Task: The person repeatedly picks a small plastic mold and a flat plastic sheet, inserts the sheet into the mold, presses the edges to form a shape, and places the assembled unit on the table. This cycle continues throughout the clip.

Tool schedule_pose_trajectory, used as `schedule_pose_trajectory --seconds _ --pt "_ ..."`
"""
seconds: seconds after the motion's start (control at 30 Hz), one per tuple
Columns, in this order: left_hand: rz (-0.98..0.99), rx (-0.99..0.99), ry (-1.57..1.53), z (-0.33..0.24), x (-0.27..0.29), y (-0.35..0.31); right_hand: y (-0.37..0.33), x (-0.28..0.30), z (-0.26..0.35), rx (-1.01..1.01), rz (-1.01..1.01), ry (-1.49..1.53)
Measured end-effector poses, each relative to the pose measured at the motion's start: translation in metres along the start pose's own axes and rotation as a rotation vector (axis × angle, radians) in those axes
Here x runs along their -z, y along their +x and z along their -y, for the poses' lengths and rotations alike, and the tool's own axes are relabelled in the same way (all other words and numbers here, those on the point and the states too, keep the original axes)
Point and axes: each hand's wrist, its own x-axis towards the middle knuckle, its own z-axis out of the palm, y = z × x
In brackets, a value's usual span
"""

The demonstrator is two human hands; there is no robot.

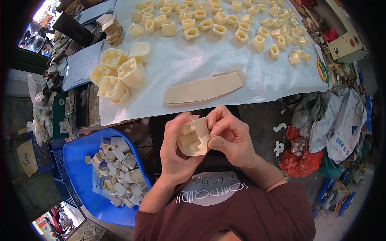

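In front of my chest, my left hand [177, 150] holds a cream hollow block-shaped piece [189, 141], its open side with inner walls facing up. The fingers wrap around its left side. My right hand [231, 138] pinches the right edge of the same piece with thumb and fingertips, beside a flat beige square part [202, 127]. Whether that part is separate or joined to the piece, I cannot tell. Beyond my hands, a stack of long beige strips [205, 88] lies near the front edge of the white-covered table [152, 108].
Several large cream hollow pieces [132, 72] cluster at the table's left, and many smaller ones [189, 25] spread across the back. A blue tub [72, 160] of off-white pieces stands at lower left. Plastic bags [341, 124] are at right; green-and-orange-handled scissors [323, 71] lie at the table's right edge.
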Motion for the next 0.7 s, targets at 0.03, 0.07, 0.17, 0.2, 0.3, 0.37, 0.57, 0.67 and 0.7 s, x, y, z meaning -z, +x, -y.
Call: schedule_pose_trajectory --seconds 0.03,0.07,0.17,0.2,0.3,0.37,0.57,0.67,0.7 --pt "0.016 -0.045 0.04 0.001 0.002 0.001 -0.001 0.0 0.0 0.0 0.006 -0.015" --pt "0.032 -0.092 0.078 0.002 0.003 0.003 -0.002 0.0 -0.001 0.001 0.013 -0.033" --pt "0.05 -0.189 0.152 0.003 0.005 0.005 -0.002 -0.002 0.0 -0.002 0.014 -0.046" --pt "0.05 -0.214 0.17 0.003 0.004 0.005 -0.003 -0.002 0.0 -0.004 0.011 -0.044" --pt "0.034 -0.297 0.214 0.003 0.001 0.006 -0.002 0.002 0.0 -0.01 0.055 -0.026" --pt "0.028 -0.312 0.249 0.002 0.0 0.007 -0.002 0.003 -0.009 -0.012 0.005 0.052" --pt "0.14 -0.29 0.02 0.005 -0.002 0.007 0.008 0.012 -0.009 -0.381 0.072 0.449" --pt "0.226 -0.205 -0.202 0.004 -0.002 0.006 0.006 0.02 -0.016 -0.388 0.147 0.479" --pt "0.232 -0.184 -0.261 0.005 -0.003 0.006 0.005 0.019 -0.016 -0.357 0.131 0.453"
